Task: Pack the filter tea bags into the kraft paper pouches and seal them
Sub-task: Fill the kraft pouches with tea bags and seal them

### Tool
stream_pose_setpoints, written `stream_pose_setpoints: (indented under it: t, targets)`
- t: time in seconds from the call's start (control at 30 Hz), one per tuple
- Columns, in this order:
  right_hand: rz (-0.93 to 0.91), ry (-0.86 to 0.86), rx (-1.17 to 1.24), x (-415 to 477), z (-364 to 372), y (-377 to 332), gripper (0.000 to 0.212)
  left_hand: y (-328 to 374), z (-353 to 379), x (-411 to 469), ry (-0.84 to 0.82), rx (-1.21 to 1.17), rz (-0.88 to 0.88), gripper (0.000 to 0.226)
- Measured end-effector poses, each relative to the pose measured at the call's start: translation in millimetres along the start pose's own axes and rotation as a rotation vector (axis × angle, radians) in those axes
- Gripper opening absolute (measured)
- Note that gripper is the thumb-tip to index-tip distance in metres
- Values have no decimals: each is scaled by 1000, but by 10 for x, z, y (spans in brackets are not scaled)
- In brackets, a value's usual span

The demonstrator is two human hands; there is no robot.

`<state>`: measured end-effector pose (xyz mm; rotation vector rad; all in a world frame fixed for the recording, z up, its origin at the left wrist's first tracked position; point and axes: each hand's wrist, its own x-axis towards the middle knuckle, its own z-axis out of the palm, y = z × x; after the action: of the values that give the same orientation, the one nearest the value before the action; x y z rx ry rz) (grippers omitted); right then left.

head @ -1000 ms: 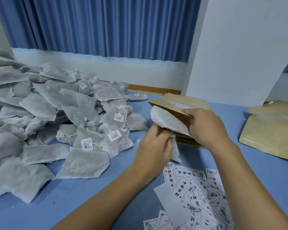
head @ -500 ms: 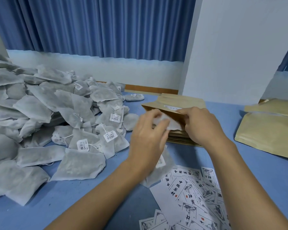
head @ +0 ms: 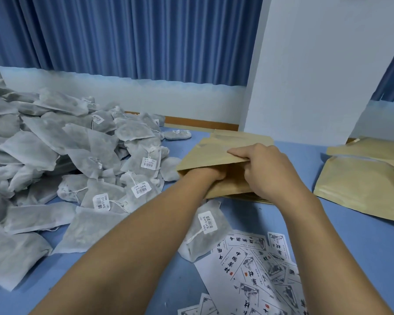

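Inserting a filter bag into a pouch. The left hand (head: 210,175) is buried to the wrist in the mouth of a flat brown kraft paper pouch (head: 209,153). A second ago it held a white filter tea bag at that mouth, and half a second ago it was pushing the bag in. The bag is now out of sight and is judged to be inside the pouch with the fingers, so the left grip cannot be told. The right hand (head: 266,171) pinches the pouch's upper lip between thumb and curled fingers, holding the mouth agape as before. The pouch rests on a stack of empty brown pouches (head: 248,197). This insertion appears nearly complete; sealing is not yet begun.

A second white mesh tea bag with a barcode tag (head: 205,230), earlier partly under the left hand, lies on the blue desk (head: 350,246) just below the pouch. It overlaps the scattered white printed labels (head: 255,264). A large heap of grey-white tea bags (head: 66,155) fills the desk's left side, near the pouch. Plump brown pouches (head: 355,185), apparently filled, lie well apart on the right. Behind are a blue pleated curtain (head: 123,42) and a white wall (head: 316,64). Nothing blocks the hands, though withdrawing the left hand may drag the inserted bag back out.
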<state>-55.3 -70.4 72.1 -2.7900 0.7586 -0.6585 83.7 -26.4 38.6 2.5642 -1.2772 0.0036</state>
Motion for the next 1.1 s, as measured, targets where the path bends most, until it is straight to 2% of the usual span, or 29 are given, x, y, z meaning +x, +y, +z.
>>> stream_pose_setpoints:
  t: [0.1, 0.23, 0.37, 0.43, 0.47, 0.57, 0.63, 0.67, 0.77, 0.83, 0.97, 1.03, 1.1]
  targets:
    - [38, 18, -40, 10, 28, 3, 60, 53, 106, -51, 28, -108, 62, 28]
    - [64, 21, -20, 34, 70, 40, 60, 129, 213, -588, 47, -208, 153, 24]
    - [76, 6, -36, 12, 134, 9, 61, -27, 340, -1307, 334, -272, 390, 23]
    - [87, 21, -39, 19, 133, 14, 62, -163, 394, -1582, 465, -213, 409, 27]
    - [93, 21, -41, 23, 130, 21, 62, -233, 415, -1675, 475, -171, 362, 29]
    - [97, 16, -54, 29, 130, 38, 65, -350, 467, -1836, 239, -86, 111, 50]
    - [99, 21, -48, 19, 136, 38, 65, -428, 526, -1873, 119, -153, 60, 65]
    - [98, 22, -49, 17, 143, 39, 65, -445, 536, -1870, 123, -228, 61, 69]
    - [92, 19, -55, 14, 157, 47, 64, -375, 434, -1865, 306, -455, 81, 69]
    - [89, 11, -63, 12, 158, 46, 63, -303, 333, -1860, 475, -476, 146, 66]
    - [53, -41, -71, 9, 136, 48, 55, -254, 248, -1776, 803, -240, 334, 52]
    - [51, -56, -55, 7, 109, 54, 54, -241, 184, -1678, 889, -106, 346, 43]
    - [64, -44, -34, 11, 86, 73, 54, -228, 120, -1568, 888, 40, 313, 39]
